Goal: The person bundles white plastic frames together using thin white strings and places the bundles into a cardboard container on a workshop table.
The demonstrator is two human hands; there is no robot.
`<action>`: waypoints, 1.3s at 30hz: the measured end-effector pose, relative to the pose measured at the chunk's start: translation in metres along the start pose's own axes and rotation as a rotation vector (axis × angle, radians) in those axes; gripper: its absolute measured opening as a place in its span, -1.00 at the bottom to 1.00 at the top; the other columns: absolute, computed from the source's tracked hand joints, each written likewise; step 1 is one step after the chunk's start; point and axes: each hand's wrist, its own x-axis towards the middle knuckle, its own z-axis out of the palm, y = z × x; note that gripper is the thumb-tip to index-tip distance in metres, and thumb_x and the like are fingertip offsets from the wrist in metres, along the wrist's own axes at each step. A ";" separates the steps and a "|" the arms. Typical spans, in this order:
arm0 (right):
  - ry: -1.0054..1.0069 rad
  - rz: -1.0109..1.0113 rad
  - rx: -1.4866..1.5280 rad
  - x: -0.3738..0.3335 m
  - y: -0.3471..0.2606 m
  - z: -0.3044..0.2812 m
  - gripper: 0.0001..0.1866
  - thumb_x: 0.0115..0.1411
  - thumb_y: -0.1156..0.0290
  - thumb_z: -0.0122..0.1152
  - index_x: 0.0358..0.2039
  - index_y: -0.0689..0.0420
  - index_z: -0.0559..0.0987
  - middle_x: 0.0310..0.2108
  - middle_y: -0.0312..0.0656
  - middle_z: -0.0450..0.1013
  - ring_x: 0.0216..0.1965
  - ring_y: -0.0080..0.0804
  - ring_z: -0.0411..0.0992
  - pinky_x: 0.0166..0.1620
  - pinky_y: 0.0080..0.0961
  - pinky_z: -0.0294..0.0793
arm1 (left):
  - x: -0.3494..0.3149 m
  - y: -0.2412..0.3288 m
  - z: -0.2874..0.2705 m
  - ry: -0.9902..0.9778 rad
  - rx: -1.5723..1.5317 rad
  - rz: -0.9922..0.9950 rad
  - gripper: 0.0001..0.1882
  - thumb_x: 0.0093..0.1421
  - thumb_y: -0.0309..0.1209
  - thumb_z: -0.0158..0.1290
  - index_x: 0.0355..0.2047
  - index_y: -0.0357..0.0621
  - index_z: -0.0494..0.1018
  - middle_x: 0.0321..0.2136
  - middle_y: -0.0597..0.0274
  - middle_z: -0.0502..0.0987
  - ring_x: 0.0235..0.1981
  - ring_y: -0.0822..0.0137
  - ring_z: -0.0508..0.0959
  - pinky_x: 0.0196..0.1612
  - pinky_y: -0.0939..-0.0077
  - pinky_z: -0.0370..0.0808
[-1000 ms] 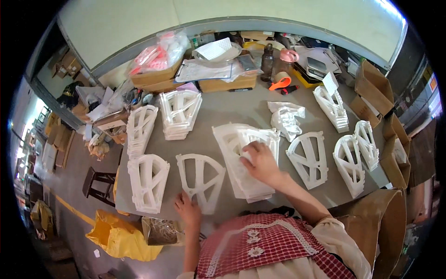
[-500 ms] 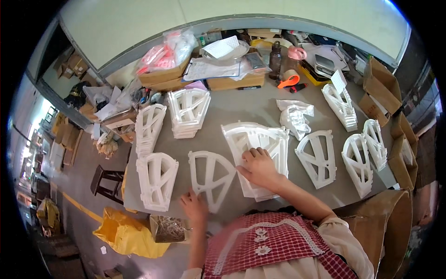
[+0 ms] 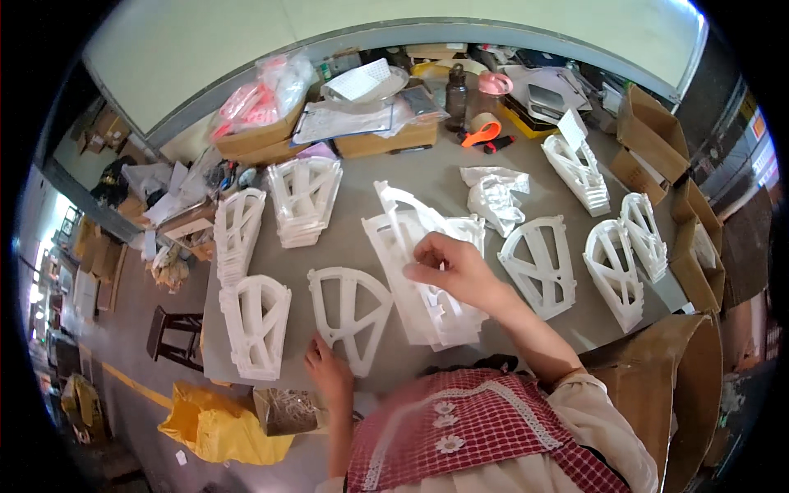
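My right hand (image 3: 457, 269) pinches a white fan-shaped plastic frame (image 3: 404, 215), tilted up off the stack of like frames (image 3: 381, 238) in the middle of the table. Part of the lifted frame is hidden behind the hand. At the table's near edge rests my left hand (image 3: 330, 370), holding nothing, its fingers loosely apart. Just above those fingers a single white frame (image 3: 352, 316) lies flat. Left of it is another white frame stack (image 3: 261, 324). A further frame (image 3: 538, 264) lies to the right of the middle stack.
More frame stacks stand at the far left (image 3: 304, 197) and right (image 3: 579, 177). A crumpled plastic bag (image 3: 496, 197) lies beyond the middle stack. A dark bottle (image 3: 456, 97), an orange tape dispenser (image 3: 482, 131) and a clipboard (image 3: 341, 122) line the back. Cardboard boxes (image 3: 649, 386) flank the right side.
My right hand has gripped the top frame of the middle stack and raised it into a tilt. My left hand stays by the table edge. The whole view has shifted slightly.
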 end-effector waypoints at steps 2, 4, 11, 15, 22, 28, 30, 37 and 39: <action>-0.103 0.009 0.022 0.002 -0.016 0.009 -0.61 0.11 0.11 0.39 -0.36 0.21 0.51 -0.57 -0.27 0.46 -0.53 -0.58 0.39 -0.42 -0.56 0.39 | -0.001 -0.008 0.009 0.055 0.052 -0.003 -0.38 0.08 -0.59 -0.05 0.22 -0.22 0.24 0.04 -0.14 0.35 0.00 -0.17 0.33 0.09 -0.02 0.31; -0.188 -0.050 -0.049 0.008 -0.032 0.022 -0.55 0.08 0.07 0.39 -0.30 0.21 0.50 -0.56 -0.20 0.48 -0.53 -0.46 0.44 -0.42 -0.48 0.40 | -0.002 -0.014 0.011 0.094 0.066 -0.024 -0.38 0.07 -0.58 -0.03 0.21 -0.20 0.27 0.01 -0.11 0.36 -0.02 -0.14 0.34 0.06 0.00 0.33; -0.483 -0.152 -0.440 0.057 -0.053 0.125 -0.35 0.02 0.11 0.39 -0.07 0.34 0.38 -0.42 0.01 0.55 -0.39 -0.09 0.57 -0.31 -0.26 0.51 | -0.003 -0.028 0.011 0.202 -0.048 -0.025 -0.41 0.07 -0.55 0.00 0.18 -0.04 0.37 -0.08 -0.07 0.40 -0.10 -0.06 0.39 -0.05 0.07 0.36; -0.545 -0.231 -0.682 0.085 0.009 0.198 -0.37 -0.04 0.22 0.39 -0.11 0.42 0.37 -0.40 0.13 0.53 -0.32 0.08 0.55 -0.23 -0.14 0.53 | -0.002 -0.033 0.017 0.241 -0.139 -0.036 -0.49 0.12 -0.44 0.03 0.13 0.02 0.43 -0.09 -0.01 0.44 -0.11 -0.03 0.39 -0.03 0.11 0.34; -0.605 -0.196 -0.734 0.084 0.084 0.247 -0.50 -0.10 0.44 0.28 -0.16 0.42 0.39 -0.39 0.20 0.52 -0.31 0.13 0.54 -0.23 -0.07 0.53 | -0.005 -0.025 0.005 0.189 -0.365 -0.144 -0.60 0.27 -0.31 -0.08 0.09 -0.11 0.45 0.01 -0.02 0.44 -0.03 -0.08 0.37 0.09 0.09 0.28; -0.517 -0.104 -0.713 0.077 0.087 0.260 -0.57 -0.10 0.50 0.20 -0.19 0.46 0.44 -0.40 0.24 0.53 -0.32 0.11 0.56 -0.26 -0.11 0.55 | -0.002 -0.024 0.001 0.163 -0.398 -0.157 -0.55 0.33 -0.17 -0.17 0.05 -0.22 0.45 0.05 -0.08 0.41 0.01 -0.13 0.35 0.12 0.07 0.26; -0.533 -0.085 -0.715 0.080 0.085 0.258 -0.61 -0.10 0.50 0.18 -0.23 0.45 0.49 -0.39 0.24 0.53 -0.32 0.11 0.56 -0.25 -0.12 0.55 | -0.001 -0.025 0.000 0.154 -0.379 -0.120 -0.55 0.30 -0.18 -0.11 0.06 -0.22 0.44 0.05 -0.08 0.41 0.01 -0.14 0.36 0.12 0.07 0.26; -0.705 -0.180 -0.719 0.071 0.054 0.236 -0.65 -0.08 0.47 0.15 -0.23 0.33 0.56 -0.32 0.20 0.51 -0.22 0.12 0.52 -0.17 -0.04 0.52 | -0.004 -0.029 0.011 0.155 -0.173 -0.054 -0.47 0.16 -0.22 0.06 0.09 -0.23 0.37 0.05 -0.08 0.41 0.01 -0.17 0.35 0.11 0.02 0.25; -0.601 -0.309 -0.790 0.066 0.047 0.204 -0.61 -0.06 0.46 0.16 -0.16 0.31 0.53 -0.26 0.18 0.50 -0.16 0.09 0.50 -0.16 -0.05 0.51 | -0.004 -0.035 0.017 0.160 -0.159 -0.034 -0.46 0.15 -0.23 0.06 0.10 -0.22 0.37 0.05 -0.08 0.40 0.01 -0.17 0.35 0.11 0.00 0.24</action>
